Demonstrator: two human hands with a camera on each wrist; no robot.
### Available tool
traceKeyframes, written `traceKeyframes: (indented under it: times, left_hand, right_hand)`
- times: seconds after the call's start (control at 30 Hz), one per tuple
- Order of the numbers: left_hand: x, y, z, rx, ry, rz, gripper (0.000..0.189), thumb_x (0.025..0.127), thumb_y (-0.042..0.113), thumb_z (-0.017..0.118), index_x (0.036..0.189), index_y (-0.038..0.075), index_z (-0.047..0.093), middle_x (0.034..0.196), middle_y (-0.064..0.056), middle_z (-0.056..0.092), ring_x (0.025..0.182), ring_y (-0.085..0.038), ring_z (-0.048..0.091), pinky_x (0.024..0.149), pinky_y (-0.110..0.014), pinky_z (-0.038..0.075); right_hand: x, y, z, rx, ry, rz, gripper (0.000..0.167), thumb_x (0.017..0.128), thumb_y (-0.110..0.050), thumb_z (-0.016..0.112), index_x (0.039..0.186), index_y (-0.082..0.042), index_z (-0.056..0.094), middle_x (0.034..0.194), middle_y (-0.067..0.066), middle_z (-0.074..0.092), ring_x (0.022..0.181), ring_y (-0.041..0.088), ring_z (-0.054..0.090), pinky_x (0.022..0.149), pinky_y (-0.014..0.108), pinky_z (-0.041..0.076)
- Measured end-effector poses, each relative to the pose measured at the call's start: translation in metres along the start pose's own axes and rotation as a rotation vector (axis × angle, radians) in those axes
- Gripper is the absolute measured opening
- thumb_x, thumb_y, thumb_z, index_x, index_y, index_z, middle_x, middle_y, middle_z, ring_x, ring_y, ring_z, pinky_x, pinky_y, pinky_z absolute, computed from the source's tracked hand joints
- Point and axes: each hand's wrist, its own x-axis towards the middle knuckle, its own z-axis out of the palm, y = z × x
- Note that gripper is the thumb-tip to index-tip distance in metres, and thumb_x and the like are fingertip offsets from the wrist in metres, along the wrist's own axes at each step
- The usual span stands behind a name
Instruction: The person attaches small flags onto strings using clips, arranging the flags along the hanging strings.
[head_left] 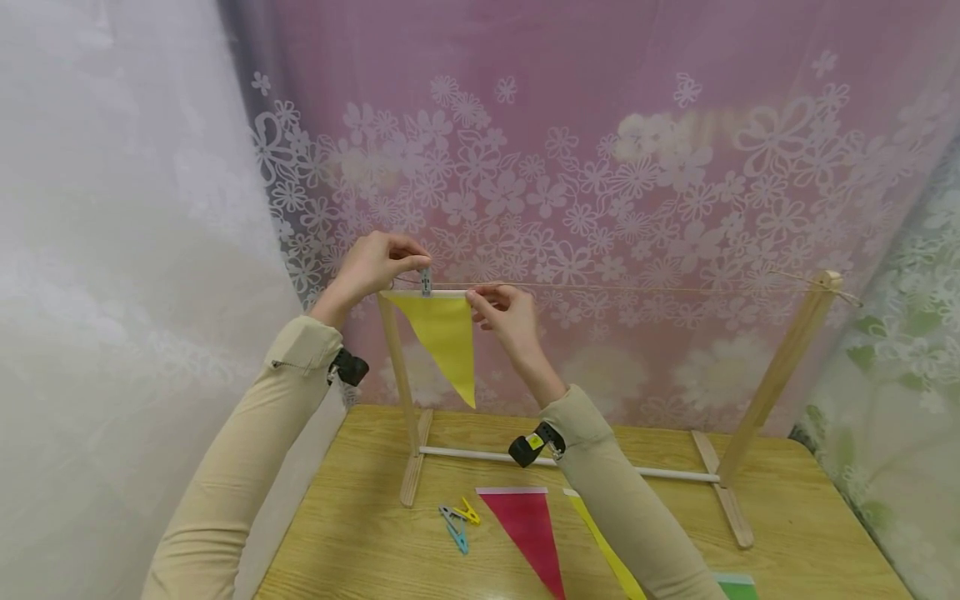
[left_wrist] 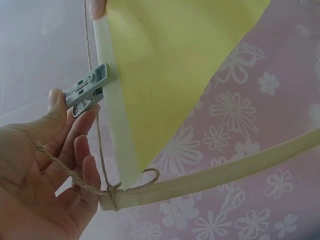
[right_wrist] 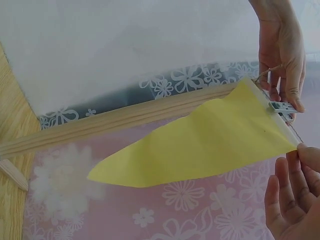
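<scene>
The clothespin [left_wrist: 90, 84] was pinched by left hand [head_left: 377, 263], yellow pennant [head_left: 446, 331] by right hand [head_left: 513, 317]; clipping seemed underway, release likely needed next.

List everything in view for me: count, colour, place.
Table: one, wood-toned, below
Posts: two, pale wood, table's left and right
Rod: one, white, low between posts
String: one, tan, between post tops
Held pennant: one, yellow with white edge, near left post
Held clip: one, grey-blue, at that edge
Loose clips: three; grey, yellow, blue; on table's left
Table pennants: three visible; red, yellow, green; right of loose clips
Curtains: three; pink behind, white left, pale floral right
Wrist cameras: two, black, on wrists
Sleeves: two, beige, on forearms
Left hand: one, bare, pinching held clip
Right hand: one, bare, pinching held pennant's corner
</scene>
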Motion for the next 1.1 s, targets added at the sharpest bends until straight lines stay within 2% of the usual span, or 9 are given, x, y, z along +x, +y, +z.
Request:
traceKeyframes:
  times: [0.3, 0.53, 0.87, 1.1]
  left_hand:
    - [-0.0009, -0.0004, 0.0000, -0.003, 0.002, 0.007, 0.028, 0.099, 0.034, 0.067, 0.114, 0.012, 0.076, 0.110, -0.010, 0.075, 0.099, -0.028, 0.069, 0.089, -0.048, 0.051]
    - [-0.0020, -0.0011, 0.0006, -0.001, 0.005, 0.014, 0.028, 0.099, 0.034, 0.067, 0.113, 0.012, 0.077, 0.108, -0.010, 0.075, 0.097, -0.028, 0.069, 0.088, -0.046, 0.051]
    - [-0.0039, -0.0012, 0.0006, 0.001, 0.006, 0.023, 0.027, 0.100, 0.033, 0.067, 0.113, 0.012, 0.076, 0.107, -0.010, 0.076, 0.096, -0.029, 0.070, 0.085, -0.045, 0.051]
    - [-0.0061, 0.0011, 0.0012, 0.004, 0.002, 0.018, 0.026, 0.100, 0.033, 0.067, 0.114, 0.012, 0.076, 0.107, -0.010, 0.076, 0.095, -0.027, 0.069, 0.082, -0.043, 0.050]
  right_hand:
    - [0.0005, -0.0002, 0.0011, 0.004, 0.006, -0.014, 0.027, 0.096, -0.022, 0.072, 0.112, 0.000, 0.074, 0.100, 0.017, 0.074, 0.073, 0.015, 0.069, 0.067, 0.028, 0.058]
    - [0.0000, -0.0006, 0.0024, 0.005, -0.003, -0.016, 0.029, 0.096, -0.023, 0.072, 0.114, 0.000, 0.074, 0.102, 0.018, 0.074, 0.078, 0.024, 0.071, 0.069, 0.030, 0.059]
    - [-0.0003, 0.0001, 0.0033, 0.013, -0.008, -0.023, 0.028, 0.097, -0.022, 0.072, 0.115, 0.000, 0.073, 0.102, 0.016, 0.073, 0.074, 0.016, 0.069, 0.066, 0.024, 0.057]
    - [-0.0016, 0.0010, 0.0039, 0.008, -0.006, -0.011, 0.028, 0.097, -0.022, 0.072, 0.114, 0.000, 0.073, 0.101, 0.017, 0.073, 0.077, 0.023, 0.070, 0.066, 0.025, 0.057]
